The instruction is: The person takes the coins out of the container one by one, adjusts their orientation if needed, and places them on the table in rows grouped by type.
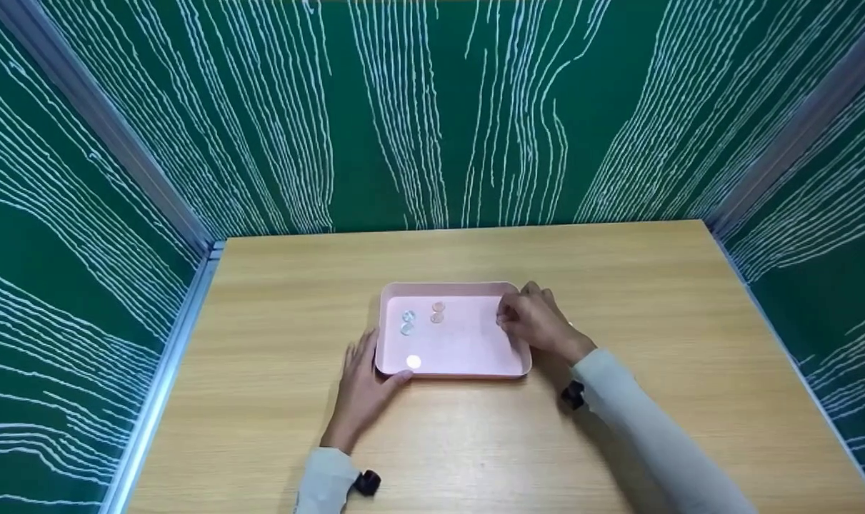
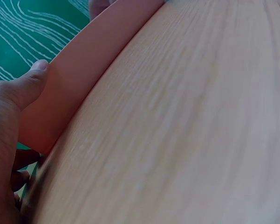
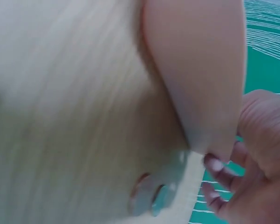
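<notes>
A shallow pink tray (image 1: 468,289) rests on the table. My left hand (image 1: 364,396) holds its near left corner, the thumb against the front wall and the fingers along the left side. In the left wrist view, the thumb (image 2: 33,81) presses on the outer wall. My right hand (image 1: 543,321) reaches over the tray's right side with bent fingers, their tips inside it; whether they pinch something is hidden. Inside the tray lie two clear bluish discs, one of them a far disc (image 1: 408,315), and two clear orange discs, one of them a near disc (image 1: 436,318).
The right wrist view shows a blurred orange-edged disc (image 3: 140,193) and a teal disc (image 3: 160,199) by the tray wall. Around the wooden table (image 1: 296,285) stand green walls (image 1: 364,157) with white lines. A bright glare spot lies in the tray's near left.
</notes>
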Action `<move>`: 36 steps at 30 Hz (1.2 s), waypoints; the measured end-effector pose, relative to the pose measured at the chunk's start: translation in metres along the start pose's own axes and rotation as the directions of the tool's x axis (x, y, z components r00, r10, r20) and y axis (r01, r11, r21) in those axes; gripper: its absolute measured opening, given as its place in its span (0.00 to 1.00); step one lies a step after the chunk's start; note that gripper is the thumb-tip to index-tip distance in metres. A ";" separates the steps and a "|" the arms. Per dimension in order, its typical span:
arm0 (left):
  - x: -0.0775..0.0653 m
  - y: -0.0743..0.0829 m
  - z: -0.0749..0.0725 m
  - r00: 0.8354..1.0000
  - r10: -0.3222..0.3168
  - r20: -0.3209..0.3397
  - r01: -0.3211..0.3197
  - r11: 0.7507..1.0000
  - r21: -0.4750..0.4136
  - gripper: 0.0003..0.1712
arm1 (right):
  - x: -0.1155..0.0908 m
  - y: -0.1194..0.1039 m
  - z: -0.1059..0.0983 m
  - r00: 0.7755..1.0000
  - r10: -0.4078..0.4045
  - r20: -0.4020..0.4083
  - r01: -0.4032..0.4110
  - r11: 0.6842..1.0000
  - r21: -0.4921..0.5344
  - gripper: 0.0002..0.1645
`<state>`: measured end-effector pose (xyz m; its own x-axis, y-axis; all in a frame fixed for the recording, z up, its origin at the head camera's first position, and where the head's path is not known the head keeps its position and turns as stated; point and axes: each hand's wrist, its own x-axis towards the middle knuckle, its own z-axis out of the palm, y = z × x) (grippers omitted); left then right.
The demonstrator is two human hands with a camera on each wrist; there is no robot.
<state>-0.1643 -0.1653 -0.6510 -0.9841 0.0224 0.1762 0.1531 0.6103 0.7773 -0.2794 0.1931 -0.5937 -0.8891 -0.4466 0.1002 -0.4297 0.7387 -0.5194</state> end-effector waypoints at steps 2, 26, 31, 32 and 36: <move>0.000 0.000 0.000 1.000 0.004 -0.002 -0.004 1.000 0.003 0.64 | -0.001 0.002 0.001 1.000 -0.005 -0.011 0.005 1.000 0.002 0.07; -0.001 0.000 0.000 1.000 -0.004 0.003 0.004 1.000 -0.007 0.65 | -0.013 0.007 -0.003 0.996 0.026 -0.083 -0.016 0.993 0.118 0.09; -0.001 0.000 -0.001 1.000 -0.011 0.004 0.011 1.000 0.004 0.65 | -0.021 0.009 -0.006 0.987 0.125 -0.099 -0.094 0.959 0.268 0.09; -0.001 0.000 -0.001 1.000 -0.013 0.003 0.013 1.000 0.008 0.65 | -0.023 0.009 -0.007 0.985 0.135 -0.106 -0.099 0.952 0.291 0.10; -0.001 0.001 -0.001 1.000 -0.016 0.003 0.016 1.000 0.013 0.65 | -0.030 0.012 -0.007 0.976 0.162 -0.148 -0.099 0.927 0.362 0.11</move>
<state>-0.1628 -0.1652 -0.6500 -0.9867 0.0145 0.1619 0.1359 0.6206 0.7723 -0.2587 0.2191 -0.5972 -0.9604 -0.2412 0.1395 -0.2531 0.5459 -0.7987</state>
